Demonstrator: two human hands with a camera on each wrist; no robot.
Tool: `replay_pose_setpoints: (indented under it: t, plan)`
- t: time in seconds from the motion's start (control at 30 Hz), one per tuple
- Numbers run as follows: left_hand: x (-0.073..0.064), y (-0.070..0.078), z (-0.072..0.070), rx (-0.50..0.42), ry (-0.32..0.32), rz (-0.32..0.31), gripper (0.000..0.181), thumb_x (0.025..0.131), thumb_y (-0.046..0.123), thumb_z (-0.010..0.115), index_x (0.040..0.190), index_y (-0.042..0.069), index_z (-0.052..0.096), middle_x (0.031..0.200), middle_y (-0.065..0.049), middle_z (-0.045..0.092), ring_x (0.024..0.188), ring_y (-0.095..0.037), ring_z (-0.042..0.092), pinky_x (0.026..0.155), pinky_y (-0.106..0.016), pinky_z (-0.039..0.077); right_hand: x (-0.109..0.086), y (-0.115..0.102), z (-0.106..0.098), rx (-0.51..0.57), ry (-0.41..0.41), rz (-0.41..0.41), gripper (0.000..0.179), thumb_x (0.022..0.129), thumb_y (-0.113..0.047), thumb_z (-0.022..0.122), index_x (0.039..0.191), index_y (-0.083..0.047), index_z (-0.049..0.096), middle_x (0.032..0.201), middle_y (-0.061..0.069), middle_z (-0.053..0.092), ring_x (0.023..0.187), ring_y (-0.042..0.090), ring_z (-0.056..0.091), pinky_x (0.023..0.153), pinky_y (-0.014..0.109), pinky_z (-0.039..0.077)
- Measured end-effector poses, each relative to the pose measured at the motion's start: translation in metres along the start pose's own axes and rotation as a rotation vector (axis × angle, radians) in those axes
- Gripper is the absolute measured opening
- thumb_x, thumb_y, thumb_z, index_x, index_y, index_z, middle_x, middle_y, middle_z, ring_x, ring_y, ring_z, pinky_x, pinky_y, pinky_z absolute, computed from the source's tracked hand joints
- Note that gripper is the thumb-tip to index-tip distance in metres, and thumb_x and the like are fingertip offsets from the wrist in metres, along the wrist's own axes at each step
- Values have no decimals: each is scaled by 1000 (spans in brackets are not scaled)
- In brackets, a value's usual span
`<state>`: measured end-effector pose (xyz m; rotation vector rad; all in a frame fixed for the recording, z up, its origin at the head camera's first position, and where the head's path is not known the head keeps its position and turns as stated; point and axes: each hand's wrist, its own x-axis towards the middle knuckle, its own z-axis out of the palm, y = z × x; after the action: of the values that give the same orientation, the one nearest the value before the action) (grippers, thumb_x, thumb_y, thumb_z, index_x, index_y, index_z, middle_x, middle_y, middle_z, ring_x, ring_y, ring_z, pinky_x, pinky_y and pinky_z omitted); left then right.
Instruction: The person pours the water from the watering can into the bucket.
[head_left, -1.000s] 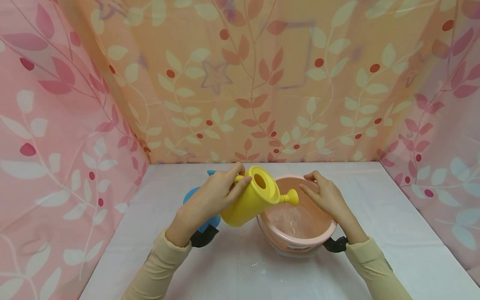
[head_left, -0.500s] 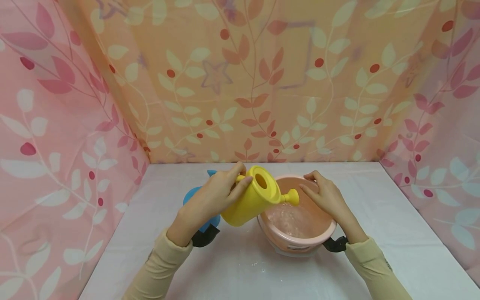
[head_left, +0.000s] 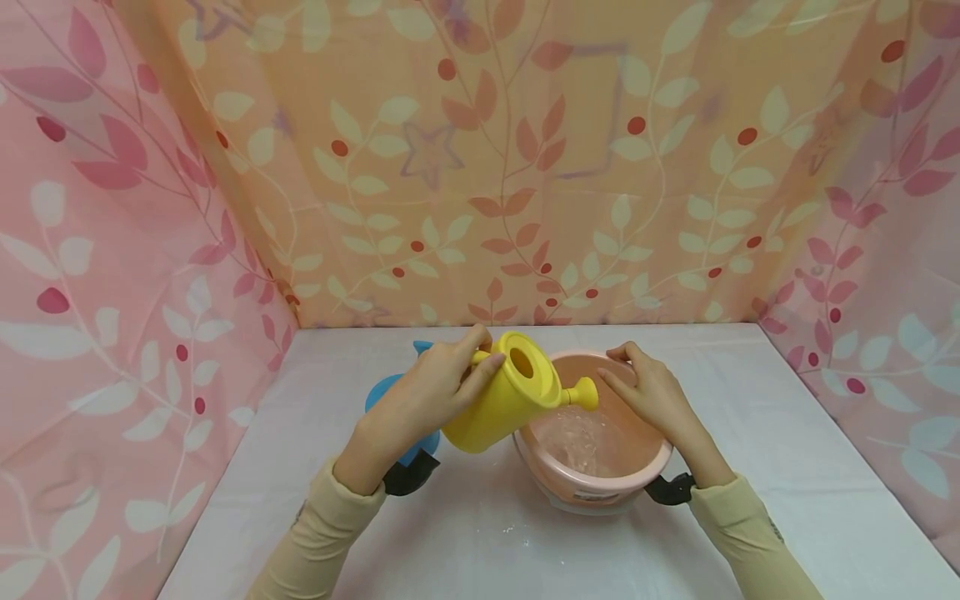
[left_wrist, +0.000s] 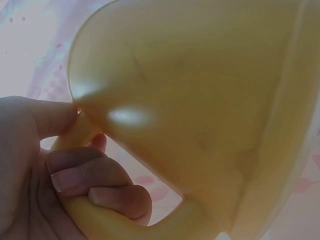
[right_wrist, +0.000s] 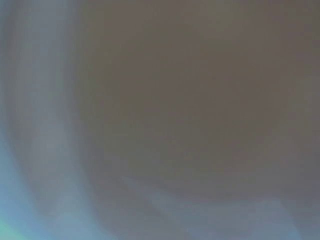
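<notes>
My left hand (head_left: pixel 450 379) grips the handle of a yellow watering can (head_left: pixel 495 408), fingers curled round it, as the left wrist view also shows (left_wrist: pixel 105 185). The can is tilted to the right, and its sprinkler head (head_left: pixel 583 394) is over a pink basin (head_left: pixel 600 482). Rippling water (head_left: pixel 573 442) lies in the basin below the head. My right hand (head_left: pixel 651 390) holds the basin's right rim, with the thumb on the inner side. Only a blur shows in the right wrist view.
Behind my left forearm stands a blue object (head_left: pixel 382 390), mostly hidden, with a pointed tip (head_left: pixel 422 345) showing. A few water drops (head_left: pixel 510 530) lie on the white tabletop (head_left: pixel 300 433) in front of the basin. Patterned cloth (head_left: pixel 510 167) encloses the back and sides.
The ripples in the basin's water have shifted and spread. The watering can and both hands have hardly moved.
</notes>
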<state>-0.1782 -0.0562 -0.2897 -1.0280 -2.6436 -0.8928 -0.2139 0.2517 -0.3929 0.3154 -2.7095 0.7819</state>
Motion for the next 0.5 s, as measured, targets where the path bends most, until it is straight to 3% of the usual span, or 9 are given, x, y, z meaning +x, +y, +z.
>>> replay_pose_setpoints:
  t: [0.5]
  plan:
    - [1,1,0,6,-13,-5,27,91,43,36,90,17,39,57,4,40,46,-4,39,44,-18,35,0,1,0,4,8,-8,38,82,-38,58,104,-8,50,103,12,60,95,31,56,77,48,43]
